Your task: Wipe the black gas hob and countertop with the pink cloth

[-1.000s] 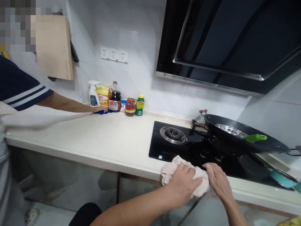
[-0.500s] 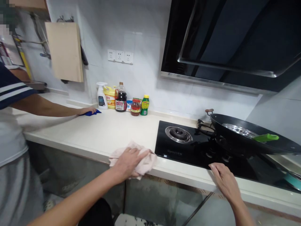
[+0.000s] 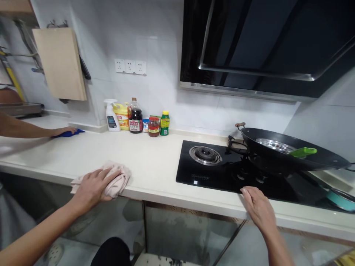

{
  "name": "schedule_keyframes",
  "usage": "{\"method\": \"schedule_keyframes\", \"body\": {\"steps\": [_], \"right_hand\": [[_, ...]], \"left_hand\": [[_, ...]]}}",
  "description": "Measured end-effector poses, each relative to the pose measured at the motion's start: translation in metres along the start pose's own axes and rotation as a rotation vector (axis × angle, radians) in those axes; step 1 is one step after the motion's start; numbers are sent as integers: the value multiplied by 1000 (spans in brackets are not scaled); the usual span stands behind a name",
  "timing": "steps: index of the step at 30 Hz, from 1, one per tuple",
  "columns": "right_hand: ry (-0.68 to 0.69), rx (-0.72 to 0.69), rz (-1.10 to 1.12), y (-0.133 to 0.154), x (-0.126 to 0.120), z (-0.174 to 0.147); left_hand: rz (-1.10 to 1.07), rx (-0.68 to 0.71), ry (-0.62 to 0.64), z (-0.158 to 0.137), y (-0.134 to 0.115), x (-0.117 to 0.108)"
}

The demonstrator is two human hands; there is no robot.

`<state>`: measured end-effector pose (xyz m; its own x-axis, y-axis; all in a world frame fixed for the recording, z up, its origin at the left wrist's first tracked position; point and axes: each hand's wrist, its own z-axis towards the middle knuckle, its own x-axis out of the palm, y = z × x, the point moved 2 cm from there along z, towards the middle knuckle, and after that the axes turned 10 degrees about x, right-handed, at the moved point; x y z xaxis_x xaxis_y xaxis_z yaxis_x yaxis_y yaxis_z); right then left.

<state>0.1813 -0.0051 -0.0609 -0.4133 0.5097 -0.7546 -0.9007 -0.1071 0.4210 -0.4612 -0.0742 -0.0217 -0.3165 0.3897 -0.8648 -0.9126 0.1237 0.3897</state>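
Note:
My left hand (image 3: 93,186) presses a crumpled pale pink cloth (image 3: 119,181) onto the white countertop (image 3: 155,166), close to its front edge. The fingers lie over the cloth and hold it bunched. At the counter's front edge, just before the black gas stove (image 3: 210,183), rests my right hand (image 3: 259,208). Its fingers are drawn together and curled, and I see nothing in them. On the far left a co-worker's hand (image 3: 65,130) lies on a blue cloth (image 3: 72,132) on the same countertop.
Against the wall stand a spray bottle (image 3: 112,116), a yellow jug (image 3: 122,116), a dark sauce bottle (image 3: 135,118), a red-lidded jar (image 3: 154,127) and a green bottle (image 3: 164,123). A large wok (image 3: 277,136) with a green-handled utensil (image 3: 303,152) sits on the stove, under a range hood (image 3: 249,44).
My left hand has slid the pink cloth left along the counter, away from the stove. My right hand stays at the edge. The view has shifted a little to the right.

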Motion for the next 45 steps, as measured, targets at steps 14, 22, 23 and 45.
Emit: {"method": "schedule_keyframes", "body": {"steps": [14, 22, 23, 45], "right_hand": [[-131, 196, 518, 14, -24, -15], [-144, 31, 660, 73, -29, -71], [-124, 0, 630, 78, -23, -74], [177, -468, -149, 212, 68, -50]], "left_hand": [[-90, 486, -290, 82, -257, -57], [-248, 551, -505, 133, -401, -94], [-274, 553, -492, 138, -413, -96], [-809, 291, -531, 143, -148, -22]]}}
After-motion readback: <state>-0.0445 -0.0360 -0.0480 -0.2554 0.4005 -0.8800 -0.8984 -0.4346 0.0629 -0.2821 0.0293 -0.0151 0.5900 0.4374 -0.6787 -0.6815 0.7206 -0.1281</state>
